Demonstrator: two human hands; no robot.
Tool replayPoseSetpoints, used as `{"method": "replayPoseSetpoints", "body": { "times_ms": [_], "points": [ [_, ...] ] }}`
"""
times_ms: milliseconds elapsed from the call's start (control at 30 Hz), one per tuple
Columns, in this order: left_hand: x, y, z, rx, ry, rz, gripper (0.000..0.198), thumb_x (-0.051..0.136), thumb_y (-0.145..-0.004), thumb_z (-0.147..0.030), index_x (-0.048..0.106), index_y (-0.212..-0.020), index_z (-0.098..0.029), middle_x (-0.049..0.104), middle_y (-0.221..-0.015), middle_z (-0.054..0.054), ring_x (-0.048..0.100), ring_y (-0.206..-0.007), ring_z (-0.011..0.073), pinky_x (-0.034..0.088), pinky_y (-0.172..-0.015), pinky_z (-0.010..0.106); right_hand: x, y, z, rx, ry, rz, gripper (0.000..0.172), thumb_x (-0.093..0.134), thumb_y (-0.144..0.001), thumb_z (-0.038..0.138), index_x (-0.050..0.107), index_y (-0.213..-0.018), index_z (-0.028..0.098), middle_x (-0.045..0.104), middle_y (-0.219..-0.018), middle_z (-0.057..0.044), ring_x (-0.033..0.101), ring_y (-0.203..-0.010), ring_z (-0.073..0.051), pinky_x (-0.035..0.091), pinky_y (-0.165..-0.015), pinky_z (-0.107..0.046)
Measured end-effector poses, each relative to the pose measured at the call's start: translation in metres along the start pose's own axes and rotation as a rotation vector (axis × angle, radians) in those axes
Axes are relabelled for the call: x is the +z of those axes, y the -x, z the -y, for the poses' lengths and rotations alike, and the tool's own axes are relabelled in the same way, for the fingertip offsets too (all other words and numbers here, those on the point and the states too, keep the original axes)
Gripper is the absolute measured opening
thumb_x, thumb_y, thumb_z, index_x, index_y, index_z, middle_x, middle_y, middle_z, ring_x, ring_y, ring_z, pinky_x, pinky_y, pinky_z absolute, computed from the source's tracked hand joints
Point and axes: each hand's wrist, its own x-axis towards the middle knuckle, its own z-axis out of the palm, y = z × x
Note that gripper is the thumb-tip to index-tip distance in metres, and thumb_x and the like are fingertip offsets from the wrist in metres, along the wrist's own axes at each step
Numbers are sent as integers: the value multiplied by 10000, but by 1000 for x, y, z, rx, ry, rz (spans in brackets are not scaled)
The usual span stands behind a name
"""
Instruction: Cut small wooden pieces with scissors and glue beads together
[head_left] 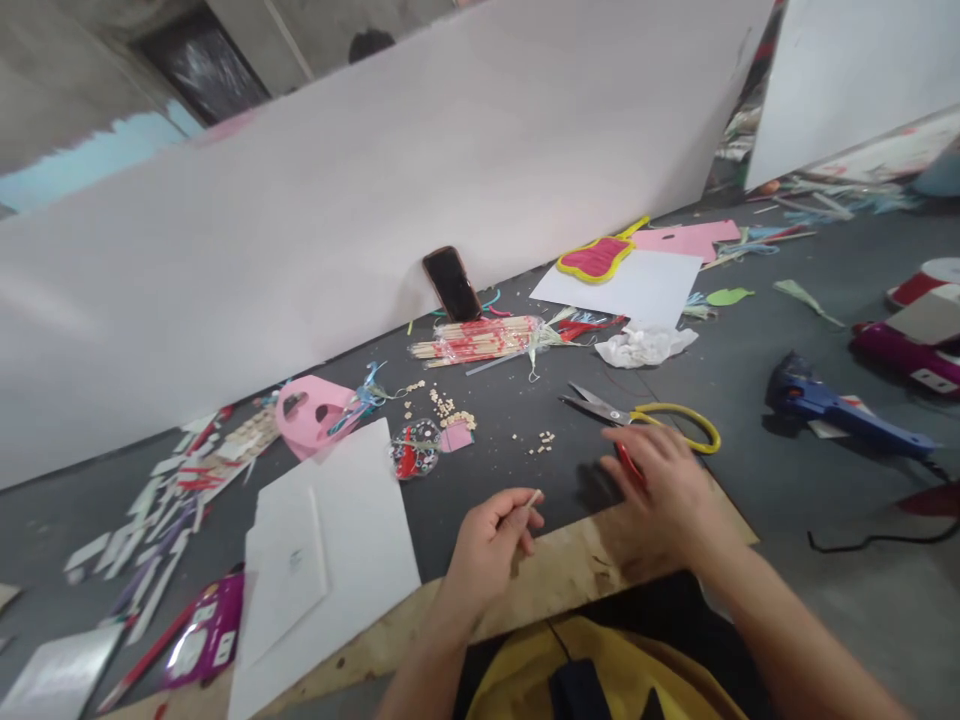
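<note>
My left hand [495, 540] is closed, pinching a short, thin wooden stick [533, 500] between thumb and fingertips above the table's front edge. To its right, my right hand [667, 490] is curled around a small red object [630, 466] whose kind I cannot make out; the hand is slightly blurred. Just beyond its fingers lies a pair of scissors [637, 413] with yellow handles, blades partly apart. Small pale cut pieces [541, 442] are scattered in front of my hands. More cut bits [450, 410] lie beside a round clear case [415, 448] and a pink square [456, 436].
Wrapped stick bundles [480, 340] lie below a phone [452, 284] leaning on the white partition [450, 150]. White paper [337, 540] and a pink cutout [315, 412] are left. A blue glue gun [847, 410] with a cord lies right; crumpled tissue [645, 346] is behind the scissors.
</note>
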Motion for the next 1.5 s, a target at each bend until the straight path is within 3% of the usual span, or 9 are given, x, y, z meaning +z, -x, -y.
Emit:
{"method": "replayPoseSetpoints", "body": {
  "times_ms": [200,500,600,700,833,1000,1133,1367,1500],
  "points": [
    [-7,3,2,-96,342,-14,209,615,-802,-337,627,-904,-156,628,-824,34,560,-613,87,431,-591,212,-4,0,-49,-19,332,113,308,468,-870,322,595,-1095,154,617,-1086,-144,546,-1019,-295,423,-903,-454],
    [-11,7,7,-149,535,-52,302,665,-772,-412,604,-884,-138,492,-577,-39,391,-502,53,222,-476,188,-13,-10,-54,85,308,225,405,494,-840,439,566,-1146,183,652,-1036,-139,611,-915,-315,472,-776,-459],
    [-14,9,8,-97,557,-89,304,668,-772,-414,614,-865,-130,480,-560,-41,388,-521,57,262,-518,200,-25,-12,-42,319,67,112,453,579,-771,504,572,-1123,219,667,-969,-122,638,-837,-299,506,-702,-439],
    [-16,10,8,-100,562,-101,304,668,-773,-418,615,-863,-132,473,-554,-44,377,-521,57,259,-522,203,-37,-9,-23,466,-422,-22,543,593,-765,544,491,-1207,245,666,-989,-119,653,-845,-257,536,-703,-390],
    [-14,9,8,-88,549,-101,295,659,-781,-415,617,-871,-137,474,-562,-45,383,-525,57,267,-521,200,-37,2,4,282,-750,178,708,635,-767,502,311,-1367,310,613,-1138,-111,647,-905,-226,552,-734,-338],
    [-11,6,7,-19,478,-110,268,627,-808,-406,628,-857,-143,486,-582,-40,411,-544,69,309,-543,205,-18,13,32,30,-320,339,605,665,-734,339,452,-1292,243,574,-1112,-122,597,-986,-251,541,-790,-346],
    [-14,6,6,-1,436,-118,251,589,-827,-404,614,-833,-155,447,-556,-51,385,-519,76,308,-519,203,-8,17,42,-93,-211,432,556,629,-708,248,484,-1244,216,584,-1037,-127,601,-928,-256,548,-743,-376],
    [-27,-8,2,261,-161,-204,210,529,-844,-358,642,-819,-183,610,-901,65,558,-805,167,436,-699,260,-13,16,17,49,-139,326,399,515,-843,331,475,-1231,244,599,-1045,-98,609,-904,-236,523,-735,-360],
    [-25,-16,-3,231,-127,-181,212,525,-844,-355,647,-845,-182,605,-842,44,537,-711,142,417,-636,240,-22,19,9,105,-125,256,412,533,-842,362,457,-1225,229,601,-998,-92,604,-872,-231,512,-705,-334]
  ]
}}
